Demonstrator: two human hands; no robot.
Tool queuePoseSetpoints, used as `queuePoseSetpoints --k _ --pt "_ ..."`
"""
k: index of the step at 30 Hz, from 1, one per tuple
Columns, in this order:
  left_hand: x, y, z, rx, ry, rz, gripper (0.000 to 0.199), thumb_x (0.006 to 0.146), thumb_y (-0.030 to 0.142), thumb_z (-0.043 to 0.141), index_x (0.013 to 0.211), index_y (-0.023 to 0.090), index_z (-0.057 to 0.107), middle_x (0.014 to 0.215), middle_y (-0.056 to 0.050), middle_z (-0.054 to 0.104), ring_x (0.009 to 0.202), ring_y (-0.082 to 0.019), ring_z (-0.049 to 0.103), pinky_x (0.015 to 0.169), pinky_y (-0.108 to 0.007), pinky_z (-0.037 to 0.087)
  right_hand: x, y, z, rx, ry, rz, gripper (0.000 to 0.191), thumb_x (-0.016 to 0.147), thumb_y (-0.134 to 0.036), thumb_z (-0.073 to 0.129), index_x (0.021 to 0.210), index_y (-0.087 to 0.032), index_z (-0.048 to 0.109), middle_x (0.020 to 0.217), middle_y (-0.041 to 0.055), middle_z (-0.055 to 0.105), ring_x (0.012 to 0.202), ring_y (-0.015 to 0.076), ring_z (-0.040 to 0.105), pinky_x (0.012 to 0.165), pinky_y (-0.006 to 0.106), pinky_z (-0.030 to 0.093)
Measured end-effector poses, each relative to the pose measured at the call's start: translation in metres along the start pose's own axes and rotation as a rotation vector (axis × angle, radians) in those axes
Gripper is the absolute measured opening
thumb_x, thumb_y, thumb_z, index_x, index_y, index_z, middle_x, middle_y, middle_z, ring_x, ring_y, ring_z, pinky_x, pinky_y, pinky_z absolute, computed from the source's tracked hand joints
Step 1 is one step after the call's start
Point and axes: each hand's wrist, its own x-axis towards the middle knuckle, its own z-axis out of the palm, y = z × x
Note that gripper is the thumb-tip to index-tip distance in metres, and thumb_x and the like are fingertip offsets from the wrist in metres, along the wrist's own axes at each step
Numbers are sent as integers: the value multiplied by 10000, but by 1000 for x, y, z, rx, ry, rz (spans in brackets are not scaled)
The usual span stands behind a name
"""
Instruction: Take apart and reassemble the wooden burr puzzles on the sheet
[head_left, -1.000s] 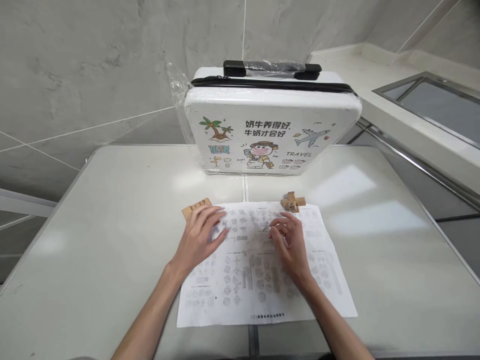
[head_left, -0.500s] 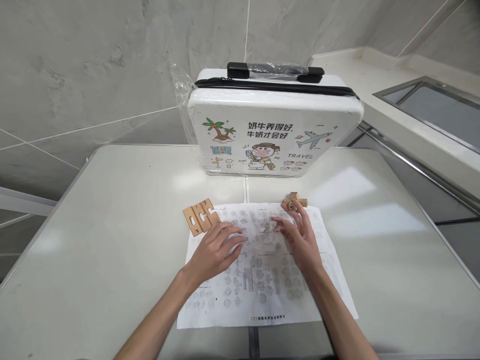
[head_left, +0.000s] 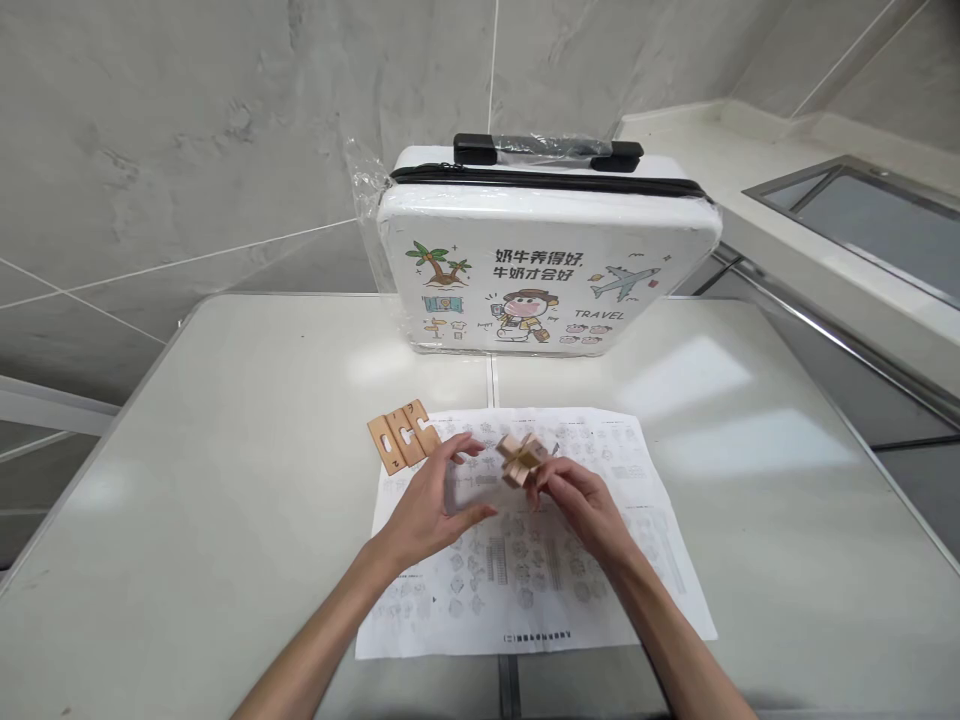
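A wooden burr puzzle (head_left: 519, 460) made of crossed sticks is pinched in the fingers of my right hand (head_left: 581, 495), above the printed sheet. Motion blurs its edges a little. To its left, my left hand (head_left: 431, 500) holds nothing; its thumb and fingers are spread, facing the puzzle without touching it. Beneath both hands lies the white paper sheet (head_left: 480, 610) with rows of small diagrams and text. Three flat wooden pieces (head_left: 403, 437) with cut-out slots and handwritten numbers lie side by side at the sheet's upper left corner, just beyond my left hand.
At the table's back edge stands a white suitcase (head_left: 547, 230) with cartoon prints, a black handle and clear plastic wrap. The pale table (head_left: 225, 480) has a seam down its middle. A counter (head_left: 697, 130) with an inset panel is at the right, and a grey tiled wall rises behind.
My right hand has picked up the wooden puzzle from the sheet's upper right edge and brought it left and nearer. My left hand has turned and spread its thumb from its fingers.
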Motion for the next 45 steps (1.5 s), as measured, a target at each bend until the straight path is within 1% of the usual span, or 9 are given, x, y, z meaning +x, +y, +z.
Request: queuePoseSetpoints --k 2,6,12,19,25,30,35,40,45 --pt "1 5 -2 -122 -83 -24 944 880 504 873 1642 325 347 1493 -164 654 1305 -342 686 1029 -489 613 -2 -4 6 44 -164 39 340 1074 -564 577 967 -264 699 828 42 713 798 252 715 811 461 619" --pt "4 19 -5 -353 -283 -44 621 889 470 861 1436 312 613 1382 -105 723 1209 -323 733 998 -448 628 -5 -10 17 184 -341 87 317 1062 -572 614 983 -266 628 894 31 711 783 224 723 761 416 619" --pt "5 24 -1 -438 -215 -33 603 838 441 886 1366 294 635 1434 -123 675 1286 -342 686 1072 -509 594 -6 -11 19 154 -317 120 333 1037 -529 684 1228 -293 547 1010 34 708 832 208 704 731 348 588" --pt "4 18 -1 -500 -233 61 641 822 430 918 1385 323 630 1484 -141 632 1408 -366 602 1142 -567 538 -4 -14 15 32 -468 143 318 1050 -533 644 964 -235 718 853 21 677 769 203 626 703 327 504" --pt "4 18 0 -496 -243 6 694 709 366 994 1310 296 652 1391 -118 675 1274 -353 670 1098 -529 541 -5 -5 20 -100 -272 70 196 977 -417 761 956 -227 713 870 26 683 767 197 593 680 304 463" --pt "1 18 7 -515 -225 -75 643 730 305 974 1242 298 586 1422 -99 647 1280 -326 666 1089 -494 531 -6 5 25 -197 -99 5 50 962 -263 713 969 -237 671 855 21 702 734 191 616 667 297 475" --pt "0 19 9 -518 -193 -108 633 742 317 970 1231 290 568 1423 -109 635 1283 -325 663 1082 -493 536 -7 7 27 -166 -116 29 129 992 -230 648 1118 -256 665 919 29 722 775 194 673 685 303 535" --pt "1 19 8 -501 -113 -156 627 782 341 943 1296 279 588 1402 -127 643 1297 -332 652 1092 -486 537 -7 -1 28 -52 -197 15 366 1012 -238 645 1366 -295 573 1177 72 738 996 226 751 864 375 640" --pt "3 18 7 -514 -75 -152 597 773 352 954 1268 262 631 1325 -120 665 1249 -323 657 1083 -465 532 -6 0 27 -102 -113 -1 291 1025 -315 690 1310 -284 638 1148 78 776 1032 244 782 888 390 664"
